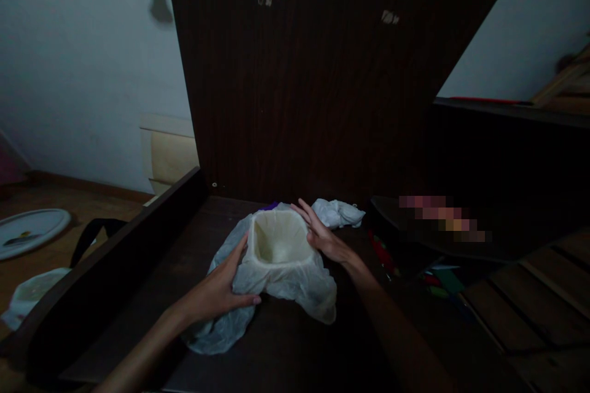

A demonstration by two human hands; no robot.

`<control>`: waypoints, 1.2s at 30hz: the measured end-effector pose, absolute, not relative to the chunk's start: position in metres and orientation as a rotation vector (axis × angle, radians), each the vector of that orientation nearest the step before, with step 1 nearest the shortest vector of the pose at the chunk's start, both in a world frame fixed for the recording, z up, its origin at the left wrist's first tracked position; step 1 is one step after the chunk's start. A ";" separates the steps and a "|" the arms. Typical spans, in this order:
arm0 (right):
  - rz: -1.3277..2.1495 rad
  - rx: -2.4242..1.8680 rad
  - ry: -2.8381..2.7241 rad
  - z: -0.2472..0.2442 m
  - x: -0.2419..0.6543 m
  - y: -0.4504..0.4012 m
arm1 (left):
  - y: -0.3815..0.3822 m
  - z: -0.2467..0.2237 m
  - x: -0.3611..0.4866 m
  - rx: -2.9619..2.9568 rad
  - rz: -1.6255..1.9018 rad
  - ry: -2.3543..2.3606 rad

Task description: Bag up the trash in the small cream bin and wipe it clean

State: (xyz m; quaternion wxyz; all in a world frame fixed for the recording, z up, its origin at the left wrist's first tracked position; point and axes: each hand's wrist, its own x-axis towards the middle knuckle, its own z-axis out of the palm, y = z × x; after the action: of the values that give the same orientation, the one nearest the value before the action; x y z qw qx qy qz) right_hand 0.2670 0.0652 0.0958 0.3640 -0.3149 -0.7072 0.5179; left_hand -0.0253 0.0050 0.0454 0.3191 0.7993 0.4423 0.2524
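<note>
A square white container (282, 265) stands upright on the dark wooden surface (166, 295). A thin translucent plastic bag (318, 298) lines it, folded over the rim and hanging loosely around the outside. My left hand (219, 290) lies against the container's left side, thumb and fingers apart on the bag. On the right side rests my right hand (322, 236), its fingers spread along the rim and the bag. Inside the container only the lining shows.
A crumpled white bag (338, 214) lies behind my right hand. A tall dark panel (304, 86) rises at the back. Low side board (120, 258) on the left. Red and green items (436, 285) lie at the right. A white lid (34, 230) and another lined container (34, 295) are at far left.
</note>
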 end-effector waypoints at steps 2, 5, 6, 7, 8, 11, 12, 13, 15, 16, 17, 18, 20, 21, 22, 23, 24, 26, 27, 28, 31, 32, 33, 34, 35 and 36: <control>1.315 -0.822 -1.937 0.097 0.275 0.062 | 0.009 0.043 -0.029 2.114 0.664 1.142; 1.301 -0.970 -2.033 0.096 0.280 0.056 | 0.014 0.041 -0.035 2.107 0.653 1.114; 1.305 -1.016 -2.049 0.096 0.281 0.054 | 0.016 0.042 -0.037 2.099 0.655 1.102; 1.305 -1.047 -2.063 0.096 0.281 0.053 | 0.017 0.043 -0.039 2.094 0.665 1.087; 1.295 -1.062 -2.082 0.096 0.282 0.052 | 0.018 0.045 -0.041 2.092 0.681 1.070; 1.193 -1.021 -2.122 0.097 0.284 0.051 | 0.023 0.054 -0.046 2.101 0.728 1.020; 1.162 -1.005 -2.129 0.097 0.285 0.051 | 0.025 0.058 -0.047 2.105 0.731 1.010; 1.137 -0.999 -2.134 0.098 0.286 0.051 | 0.027 0.062 -0.048 2.114 0.725 1.001; 1.106 -1.017 -2.145 0.101 0.286 0.051 | 0.030 0.069 -0.048 2.172 0.706 1.003; 1.098 -1.032 -2.160 0.103 0.286 0.051 | 0.032 0.071 -0.048 2.229 0.698 1.036; 1.085 -1.042 -2.175 0.104 0.286 0.050 | 0.033 0.073 -0.048 2.300 0.693 1.100; 1.070 -1.043 -2.187 0.106 0.285 0.050 | 0.034 0.074 -0.047 2.371 0.688 1.191; 1.043 -1.027 -2.200 0.108 0.284 0.049 | 0.036 0.073 -0.046 2.446 0.681 1.424; 1.037 -1.013 -2.200 0.108 0.283 0.048 | 0.037 0.072 -0.046 2.434 0.683 1.518; 1.037 -0.999 -2.191 0.108 0.282 0.048 | 0.038 0.070 -0.044 2.392 0.701 1.573; 1.042 -0.987 -2.174 0.108 0.281 0.047 | 0.039 0.068 -0.043 2.328 0.740 1.589; 1.051 -0.975 -2.153 0.107 0.280 0.047 | 0.040 0.066 -0.040 2.250 0.792 1.573; 1.081 -0.945 -2.100 0.105 0.279 0.047 | 0.042 0.063 -0.035 2.071 0.911 1.479; 1.110 -0.928 -2.072 0.103 0.278 0.048 | 0.043 0.062 -0.032 1.964 0.964 1.416; 1.152 -0.913 -2.041 0.102 0.278 0.048 | 0.044 0.062 -0.030 1.847 1.004 1.343; 1.307 -0.895 -1.934 0.095 0.279 0.049 | 0.045 0.059 -0.025 1.527 1.048 1.067; 1.352 -0.897 -1.899 0.092 0.280 0.049 | 0.045 0.058 -0.024 1.456 1.049 0.976; 1.389 -0.903 -1.864 0.089 0.282 0.049 | 0.046 0.057 -0.024 1.404 1.053 0.894; 1.427 -0.909 -1.827 0.086 0.283 0.048 | 0.046 0.056 -0.023 1.364 1.064 0.830; 1.471 -0.910 -1.779 0.083 0.284 0.047 | 0.046 0.055 -0.022 1.325 1.083 0.779; 1.523 -0.905 -1.719 0.080 0.285 0.046 | 0.047 0.055 -0.020 1.282 1.101 0.741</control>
State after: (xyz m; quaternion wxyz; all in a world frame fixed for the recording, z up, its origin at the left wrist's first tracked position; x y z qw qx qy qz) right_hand 0.2850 0.0459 0.0803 0.3301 -0.3462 -0.6574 0.5822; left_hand -0.0195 0.0465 0.0551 0.6039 0.5538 0.3201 0.4756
